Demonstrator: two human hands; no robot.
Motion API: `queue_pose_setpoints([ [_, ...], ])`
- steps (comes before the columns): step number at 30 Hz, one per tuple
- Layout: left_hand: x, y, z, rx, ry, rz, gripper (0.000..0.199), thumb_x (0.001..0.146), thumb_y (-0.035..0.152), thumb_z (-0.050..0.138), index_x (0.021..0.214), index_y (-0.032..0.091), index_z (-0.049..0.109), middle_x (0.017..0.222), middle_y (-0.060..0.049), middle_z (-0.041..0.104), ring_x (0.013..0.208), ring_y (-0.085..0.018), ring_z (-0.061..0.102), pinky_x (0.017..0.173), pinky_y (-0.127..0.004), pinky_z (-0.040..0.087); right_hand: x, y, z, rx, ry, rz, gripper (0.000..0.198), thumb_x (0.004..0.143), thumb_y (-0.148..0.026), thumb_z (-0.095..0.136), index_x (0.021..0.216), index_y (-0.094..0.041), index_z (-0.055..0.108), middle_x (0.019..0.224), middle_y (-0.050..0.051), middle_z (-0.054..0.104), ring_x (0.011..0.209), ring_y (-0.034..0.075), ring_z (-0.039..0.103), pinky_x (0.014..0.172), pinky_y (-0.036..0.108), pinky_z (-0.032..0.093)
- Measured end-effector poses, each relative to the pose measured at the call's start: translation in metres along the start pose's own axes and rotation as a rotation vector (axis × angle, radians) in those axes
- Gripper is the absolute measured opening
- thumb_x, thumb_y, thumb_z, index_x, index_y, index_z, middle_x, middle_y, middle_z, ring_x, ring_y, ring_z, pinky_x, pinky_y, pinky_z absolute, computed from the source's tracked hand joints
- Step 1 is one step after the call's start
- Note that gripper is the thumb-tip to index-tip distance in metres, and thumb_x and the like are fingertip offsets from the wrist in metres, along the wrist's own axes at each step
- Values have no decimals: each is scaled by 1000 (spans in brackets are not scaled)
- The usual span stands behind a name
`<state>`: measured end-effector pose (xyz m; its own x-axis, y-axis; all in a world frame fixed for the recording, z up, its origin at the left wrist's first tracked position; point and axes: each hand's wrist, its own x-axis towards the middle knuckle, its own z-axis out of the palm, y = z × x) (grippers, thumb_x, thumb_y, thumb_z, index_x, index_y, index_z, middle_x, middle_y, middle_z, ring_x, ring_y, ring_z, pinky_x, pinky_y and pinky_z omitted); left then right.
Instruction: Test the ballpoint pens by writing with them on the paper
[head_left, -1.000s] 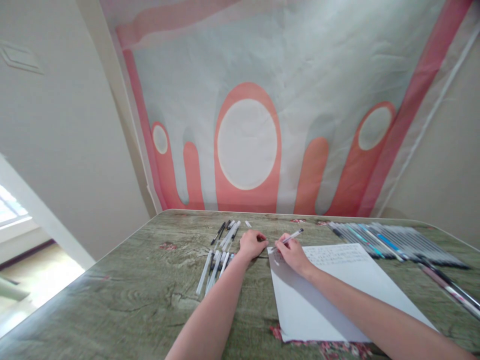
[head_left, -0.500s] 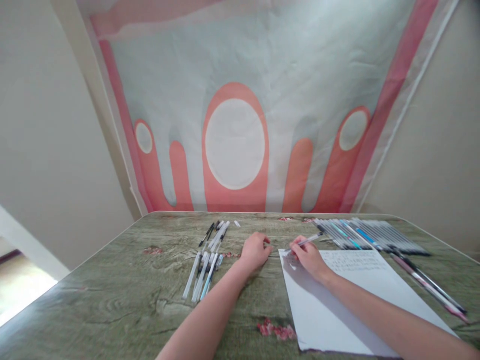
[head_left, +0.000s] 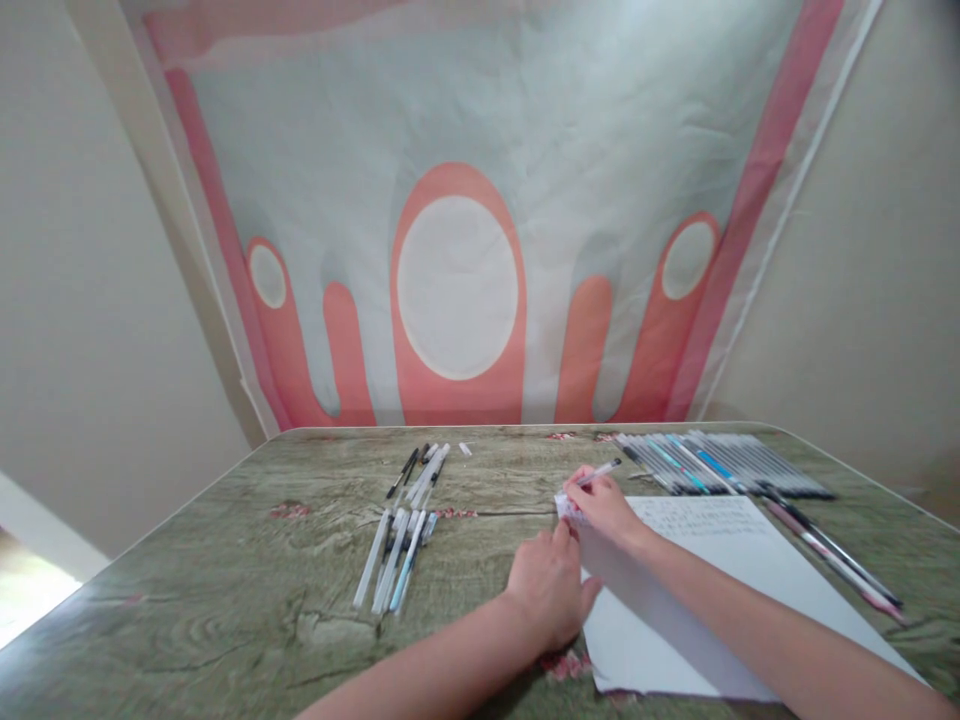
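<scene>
A clear-barrelled pen [head_left: 602,470] with a dark end is pinched in my right hand [head_left: 598,502], over the upper left corner of a white sheet of paper [head_left: 675,610]. Rows of small handwriting run across the sheet's top. My left hand [head_left: 551,585] rests at the paper's left edge, fingers stretched toward the corner and thumb spread over the sheet. It holds nothing that I can see. The pen's tip is hidden behind the right fingers.
Left of my hands lie two clusters of pens [head_left: 386,560], with a small white piece [head_left: 465,449] behind them. A long row of pens [head_left: 750,465] lies at the back right. Several loose pens [head_left: 840,555] slant beside the paper on the wooden-patterned table [head_left: 225,600].
My left hand has come nearer and to the right, from the bare table to the paper's left edge. My right hand keeps the pen near the corner. The whole view has shifted slightly.
</scene>
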<state>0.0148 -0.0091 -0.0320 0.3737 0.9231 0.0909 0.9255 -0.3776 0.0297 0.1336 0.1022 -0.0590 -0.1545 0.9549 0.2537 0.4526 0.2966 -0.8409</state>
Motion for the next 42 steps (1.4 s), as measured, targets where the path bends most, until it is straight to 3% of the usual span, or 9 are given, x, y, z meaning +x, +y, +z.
queue_pose_setpoints([
  [6, 2, -1, 3, 31, 1, 16, 55, 84, 48, 27, 120, 10, 45, 127, -17, 44, 99, -28, 51, 77, -40, 46, -8, 3, 1, -108, 97, -106, 18, 76, -29, 44, 62, -19, 47, 54, -3, 51, 55, 13, 50, 57, 25, 36],
  [42, 2, -3, 2, 34, -47, 23, 57, 84, 49, 24, 122, 11, 42, 130, -17, 39, 103, -27, 49, 79, -39, 44, -11, 2, 1, -138, 97, -113, 17, 76, -30, 43, 63, -20, 45, 54, -3, 51, 53, 13, 50, 54, 24, 36],
])
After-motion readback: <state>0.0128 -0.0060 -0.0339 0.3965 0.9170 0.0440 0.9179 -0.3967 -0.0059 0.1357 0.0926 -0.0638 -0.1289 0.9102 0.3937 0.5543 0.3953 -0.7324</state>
